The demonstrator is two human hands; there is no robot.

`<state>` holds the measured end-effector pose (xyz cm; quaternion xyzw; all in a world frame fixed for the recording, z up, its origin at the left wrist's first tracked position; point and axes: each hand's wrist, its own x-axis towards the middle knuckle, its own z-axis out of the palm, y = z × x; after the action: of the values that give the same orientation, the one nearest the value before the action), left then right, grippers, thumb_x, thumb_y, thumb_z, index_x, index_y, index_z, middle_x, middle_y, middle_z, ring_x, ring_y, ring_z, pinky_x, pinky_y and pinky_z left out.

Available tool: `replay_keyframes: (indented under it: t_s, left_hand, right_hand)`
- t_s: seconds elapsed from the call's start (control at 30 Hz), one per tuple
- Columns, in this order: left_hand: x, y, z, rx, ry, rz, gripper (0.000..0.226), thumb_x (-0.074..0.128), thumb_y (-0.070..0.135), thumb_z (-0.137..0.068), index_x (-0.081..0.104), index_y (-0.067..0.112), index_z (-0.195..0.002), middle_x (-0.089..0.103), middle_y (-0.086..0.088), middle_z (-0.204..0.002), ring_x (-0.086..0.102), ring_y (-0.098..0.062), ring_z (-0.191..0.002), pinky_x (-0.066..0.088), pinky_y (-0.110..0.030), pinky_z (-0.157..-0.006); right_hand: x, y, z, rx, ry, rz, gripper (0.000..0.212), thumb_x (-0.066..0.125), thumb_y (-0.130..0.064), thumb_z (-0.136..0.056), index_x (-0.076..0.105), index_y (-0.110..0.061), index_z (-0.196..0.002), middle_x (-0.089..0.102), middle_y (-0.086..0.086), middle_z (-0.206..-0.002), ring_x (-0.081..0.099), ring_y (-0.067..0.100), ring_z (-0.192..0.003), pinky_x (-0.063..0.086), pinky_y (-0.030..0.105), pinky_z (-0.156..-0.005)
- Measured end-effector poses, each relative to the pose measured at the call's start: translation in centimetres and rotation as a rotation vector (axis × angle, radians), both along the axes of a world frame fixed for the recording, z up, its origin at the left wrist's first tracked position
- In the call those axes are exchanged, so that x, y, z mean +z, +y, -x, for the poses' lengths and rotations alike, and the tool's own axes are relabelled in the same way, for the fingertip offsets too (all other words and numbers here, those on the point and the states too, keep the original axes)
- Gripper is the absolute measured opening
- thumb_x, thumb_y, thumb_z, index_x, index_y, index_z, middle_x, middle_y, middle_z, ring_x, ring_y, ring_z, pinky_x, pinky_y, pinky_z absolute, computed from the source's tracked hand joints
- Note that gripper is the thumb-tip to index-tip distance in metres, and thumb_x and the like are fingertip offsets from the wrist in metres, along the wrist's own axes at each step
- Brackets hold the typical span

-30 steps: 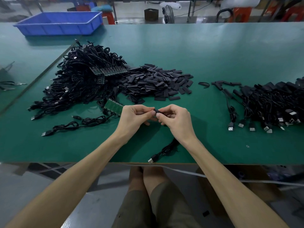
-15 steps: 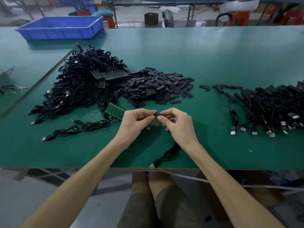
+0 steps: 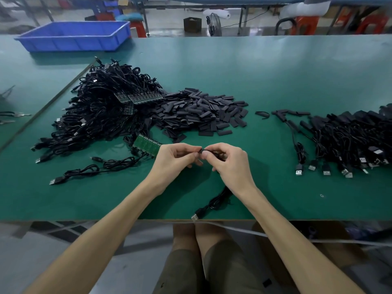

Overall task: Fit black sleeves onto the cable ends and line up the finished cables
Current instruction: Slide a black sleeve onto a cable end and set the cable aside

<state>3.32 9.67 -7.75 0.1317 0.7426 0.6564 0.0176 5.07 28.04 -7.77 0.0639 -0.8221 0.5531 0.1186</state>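
Left hand point(image 3: 176, 160) and right hand point(image 3: 229, 164) meet above the green tabletop point(image 3: 275, 81). Curled fingers point(image 3: 186, 147) of both pinch a short black tubular sleeve point(image 3: 200, 150) at a cable end. Its thin black cable point(image 3: 214, 203) trails to the near edge.

Done: row of sleeved black cables point(image 3: 350, 141), right.

Left: tangled heap of unsleeved black cables point(image 3: 101, 115) and pile of loose flat black sleeves point(image 3: 203, 113).

Judged under halfway.

even overhead light; soft shadows fall under the forearms on the green table point(image 3: 275, 81). wide-angle distortion bends the edges; background slightly soft.
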Motion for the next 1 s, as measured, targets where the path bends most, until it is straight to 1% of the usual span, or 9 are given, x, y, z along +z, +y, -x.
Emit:
replay_keyframes:
  t_s: [0.13,0.2,0.27,0.43,0.5,0.63,0.73,0.83,1.0]
  left_hand:
    - [0.00,-0.05,0.00,0.001,-0.001,-0.006,0.016,0.071,0.006,-0.093,0.078,0.014,-0.104,0.079,-0.006,-0.088,0.075,-0.020,-0.083,0.056,-0.022,-0.072]
    - [0.01,0.05,-0.02,-0.006,-0.002,-0.001,0.016,0.071,0.006,-0.093,0.078,0.014,-0.104,0.079,-0.006,-0.087,0.075,-0.019,-0.083,0.056,-0.022,-0.072]
    - [0.02,0.06,0.00,-0.008,0.000,0.000,0.016,0.071,0.006,-0.093,0.078,0.014,-0.104,0.079,-0.006,-0.087,0.075,-0.018,-0.083,0.056,-0.022,-0.072]
    - [-0.11,0.20,-0.06,0.029,0.028,0.019,0.015,0.068,0.008,-0.096,0.077,0.014,-0.106,0.079,-0.003,-0.087,0.076,-0.018,-0.081,0.056,-0.023,-0.069]
    - [-0.15,0.30,-0.03,0.033,0.030,0.028,0.014,0.067,0.012,-0.097,0.076,0.014,-0.108,0.078,-0.004,-0.088,0.076,-0.020,-0.081,0.056,-0.024,-0.069]
    - [-0.01,0.22,0.00,0.010,0.053,0.047,0.018,0.073,0.018,-0.094,0.075,0.018,-0.111,0.077,-0.004,-0.091,0.073,-0.020,-0.076,0.056,-0.027,-0.067]
    - [-0.27,0.19,0.16,0.053,0.080,0.058,0.006,0.072,0.013,-0.093,0.076,0.011,-0.097,0.074,-0.007,-0.078,0.068,-0.020,-0.066,0.056,-0.030,-0.064]
    - [-0.43,0.07,0.24,0.175,0.078,0.058,0.010,0.067,0.016,-0.098,0.070,0.010,-0.091,0.067,-0.007,-0.064,0.061,-0.021,-0.056,0.053,-0.033,-0.058]
    - [-0.45,-0.01,0.25,0.259,0.088,0.088,0.014,0.062,0.023,-0.101,0.065,0.013,-0.093,0.067,-0.007,-0.063,0.056,-0.021,-0.048,0.048,-0.031,-0.051]
  right_hand:
    - [-0.20,-0.07,0.06,-0.010,0.018,-0.022,0.012,0.076,-0.020,-0.092,0.078,-0.011,-0.101,0.075,-0.002,-0.086,0.067,0.003,-0.068,0.052,0.016,-0.058]
    - [-0.25,-0.02,0.12,-0.016,0.022,-0.039,0.015,0.077,-0.021,-0.092,0.078,-0.012,-0.103,0.075,-0.003,-0.088,0.069,0.006,-0.075,0.057,0.022,-0.065]
    - [-0.23,-0.03,0.16,-0.017,0.020,-0.037,0.015,0.077,-0.022,-0.092,0.078,-0.012,-0.103,0.074,-0.005,-0.088,0.069,0.006,-0.076,0.058,0.024,-0.070]
    - [-0.02,-0.12,0.09,-0.003,-0.006,0.016,0.010,0.076,-0.021,-0.093,0.079,-0.013,-0.099,0.075,-0.004,-0.081,0.066,0.007,-0.062,0.054,0.020,-0.060]
    - [-0.02,-0.01,0.07,0.002,-0.021,0.030,0.010,0.076,-0.021,-0.093,0.079,-0.014,-0.099,0.074,-0.005,-0.078,0.064,0.007,-0.057,0.053,0.019,-0.060]
    - [-0.13,0.14,0.11,0.019,-0.065,0.094,0.013,0.077,-0.023,-0.092,0.079,-0.012,-0.099,0.073,-0.006,-0.071,0.066,0.014,-0.058,0.054,0.023,-0.060]
    - [-0.28,0.08,0.25,0.082,-0.104,0.110,0.014,0.075,-0.026,-0.094,0.080,-0.013,-0.096,0.075,-0.001,-0.073,0.068,0.014,-0.063,0.056,0.027,-0.059]
    - [-0.28,0.04,0.26,0.133,-0.126,0.140,0.015,0.072,-0.029,-0.096,0.078,-0.016,-0.093,0.077,-0.002,-0.078,0.070,0.011,-0.066,0.054,0.023,-0.059]
    - [-0.39,0.15,0.40,0.153,-0.145,0.133,0.008,0.074,-0.022,-0.094,0.077,-0.014,-0.093,0.077,-0.001,-0.076,0.071,0.013,-0.064,0.052,0.021,-0.061]
